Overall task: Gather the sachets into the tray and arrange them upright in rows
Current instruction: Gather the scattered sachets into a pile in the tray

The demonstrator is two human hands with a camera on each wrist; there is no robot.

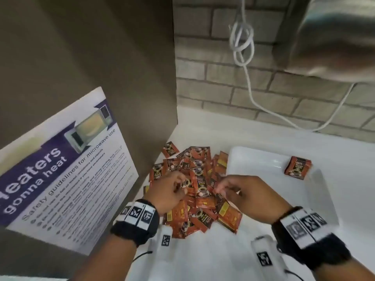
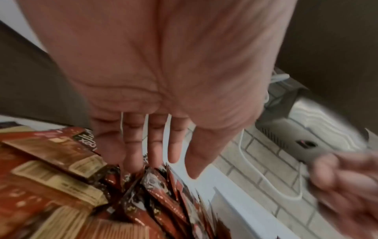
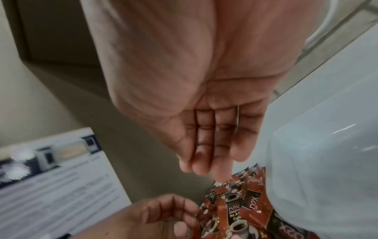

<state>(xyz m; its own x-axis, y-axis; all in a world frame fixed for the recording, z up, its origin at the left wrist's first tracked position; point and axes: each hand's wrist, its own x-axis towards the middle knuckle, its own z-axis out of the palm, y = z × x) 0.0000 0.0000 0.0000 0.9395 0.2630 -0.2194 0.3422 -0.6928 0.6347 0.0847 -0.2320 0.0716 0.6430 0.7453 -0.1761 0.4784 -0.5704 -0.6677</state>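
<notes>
A loose heap of red-brown coffee sachets (image 1: pixel 199 202) lies on the white counter, left of a white tray (image 1: pixel 263 179). A small stack of sachets (image 1: pixel 297 168) leans in the tray's far right corner. My left hand (image 1: pixel 178 185) hovers over the heap's left side. In the left wrist view the left hand (image 2: pixel 159 168) has fairly straight fingers whose tips dip among the sachets (image 2: pixel 155 194), thumb apart. My right hand (image 1: pixel 221 186) reaches the heap's right side by the tray. The right wrist view shows the right hand (image 3: pixel 204 169) with fingers together, holding nothing, just above the sachets (image 3: pixel 235 202).
One sachet (image 1: pixel 170 149) lies apart at the heap's far left. A brown panel (image 1: pixel 101 57) with a microwave safety poster (image 1: pixel 60 169) walls off the left. A white cable (image 1: pixel 241 37) hangs on the brick wall behind. A metal appliance (image 1: pixel 334 33) looms at the top right.
</notes>
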